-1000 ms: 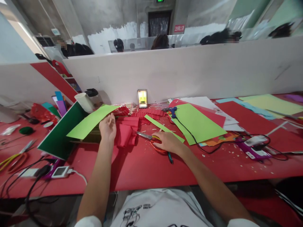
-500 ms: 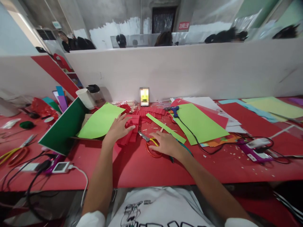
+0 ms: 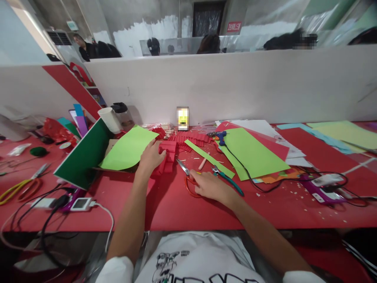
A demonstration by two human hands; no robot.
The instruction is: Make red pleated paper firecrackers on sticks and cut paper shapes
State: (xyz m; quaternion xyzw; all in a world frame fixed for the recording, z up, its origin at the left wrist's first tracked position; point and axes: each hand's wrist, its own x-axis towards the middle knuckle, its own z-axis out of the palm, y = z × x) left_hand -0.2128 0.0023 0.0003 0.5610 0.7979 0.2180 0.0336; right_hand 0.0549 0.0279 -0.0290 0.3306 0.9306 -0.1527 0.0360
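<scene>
Left of the frame's centre, the left hand (image 3: pixel 149 158), fingers loosely parted, has let go of the light-green sheet (image 3: pixel 126 151) it held up a second ago, and now reaches over folded red paper (image 3: pixel 170 151); the sheet has settled at left of centre, so that hand seems free for other work. Near the centre, the right hand (image 3: pixel 213 186) touches the scissors (image 3: pixel 183 167); how firmly, I cannot tell. Just right lie teal-handled pliers (image 3: pixel 232 182), now more exposed, and a green strip (image 3: pixel 207 157).
</scene>
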